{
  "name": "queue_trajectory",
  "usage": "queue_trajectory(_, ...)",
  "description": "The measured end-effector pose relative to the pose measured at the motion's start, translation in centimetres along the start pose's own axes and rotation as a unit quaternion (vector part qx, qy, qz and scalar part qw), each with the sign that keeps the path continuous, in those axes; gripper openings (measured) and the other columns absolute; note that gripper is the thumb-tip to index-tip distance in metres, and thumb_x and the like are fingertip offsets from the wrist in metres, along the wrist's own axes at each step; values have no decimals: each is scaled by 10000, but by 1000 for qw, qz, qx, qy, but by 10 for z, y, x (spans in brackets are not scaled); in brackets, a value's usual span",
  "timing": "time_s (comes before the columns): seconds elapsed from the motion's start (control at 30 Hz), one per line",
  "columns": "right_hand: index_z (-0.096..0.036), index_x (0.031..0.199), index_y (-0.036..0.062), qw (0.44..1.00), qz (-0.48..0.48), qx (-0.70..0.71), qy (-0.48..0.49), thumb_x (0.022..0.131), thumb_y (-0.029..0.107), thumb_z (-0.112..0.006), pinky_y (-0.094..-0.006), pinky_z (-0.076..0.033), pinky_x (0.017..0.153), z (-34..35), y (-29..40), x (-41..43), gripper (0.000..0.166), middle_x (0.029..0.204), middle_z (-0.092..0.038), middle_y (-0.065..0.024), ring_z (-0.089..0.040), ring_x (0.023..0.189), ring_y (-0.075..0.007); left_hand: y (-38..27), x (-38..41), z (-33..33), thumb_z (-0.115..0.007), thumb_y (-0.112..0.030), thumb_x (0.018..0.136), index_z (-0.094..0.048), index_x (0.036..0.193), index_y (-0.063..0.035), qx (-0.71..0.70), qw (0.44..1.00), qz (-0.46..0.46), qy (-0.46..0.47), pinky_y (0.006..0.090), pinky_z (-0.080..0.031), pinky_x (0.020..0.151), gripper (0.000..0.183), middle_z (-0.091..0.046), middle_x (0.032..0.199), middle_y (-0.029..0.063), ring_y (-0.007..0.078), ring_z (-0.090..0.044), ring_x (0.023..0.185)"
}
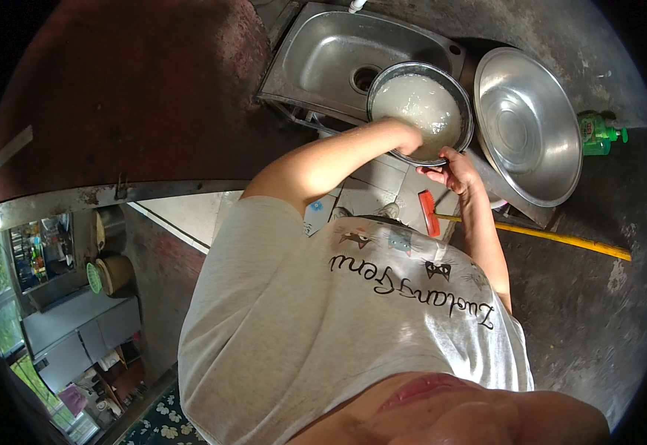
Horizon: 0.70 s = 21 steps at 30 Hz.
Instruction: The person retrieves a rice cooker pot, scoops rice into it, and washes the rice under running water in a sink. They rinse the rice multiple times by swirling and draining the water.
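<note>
A round metal pot with a dark rim holds cloudy whitish liquid. It is tilted slightly at the near right corner of a stainless steel sink. My left hand reaches over the near rim into the liquid. Its fingers are hidden there, so whether they hold anything cannot be seen. My right hand grips the pot's near right rim, thumb on top and fingers below. The sink's drain lies just left of the pot.
A large stainless steel basin leans right of the pot. Beyond it stands a green pump bottle. A red brush head with a yellow handle rests below, near my feet. A white pipe end sits above the sink. A dark red surface spans the left.
</note>
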State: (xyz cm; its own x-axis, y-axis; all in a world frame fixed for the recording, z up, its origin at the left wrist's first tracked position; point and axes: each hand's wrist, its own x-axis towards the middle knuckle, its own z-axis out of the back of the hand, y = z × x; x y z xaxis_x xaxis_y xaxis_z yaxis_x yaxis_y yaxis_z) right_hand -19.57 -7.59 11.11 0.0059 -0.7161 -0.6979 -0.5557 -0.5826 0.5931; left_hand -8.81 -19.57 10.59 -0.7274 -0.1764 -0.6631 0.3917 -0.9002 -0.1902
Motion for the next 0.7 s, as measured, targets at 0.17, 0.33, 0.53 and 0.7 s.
queue_trajectory(0.17,-345,1019,-140,1000,5,12,-2,829,72,-339,-318,-556,505,0,2,-4,285,864,-544,-286,-604,685,-374,27,2,8,-595,-43,665,-508,1094,-41,-94,959,199,-177,354,-409,859,438,-458,1158,192,306,-490,1024)
queue_trajectory(0.33,-358,973,-151,1000,7,-3,2,832,76,-338,-316,-555,504,-5,1,-2,268,846,-550,-284,-602,701,-377,32,25,9,-641,-23,604,-442,1147,-44,-192,931,150,-271,340,-366,913,578,-424,1179,191,305,-415,1107)
queue_trajectory(0.53,-381,958,-145,1000,10,-7,0,831,104,-366,-305,-555,502,0,-1,-1,280,841,-554,-264,-603,700,-371,-2,50,1,-619,-33,624,-465,1131,-61,-142,967,31,-210,332,-385,887,530,-458,1151,161,294,-442,1077)
queue_trajectory(0.7,-413,961,-138,1000,4,-21,4,838,126,-368,-289,-554,501,0,-1,-2,295,824,-564,-237,-603,708,-366,-18,36,-7,-596,-159,672,-536,1047,-63,-156,979,-25,-130,340,-431,787,391,-555,1013,152,281,-538,926)
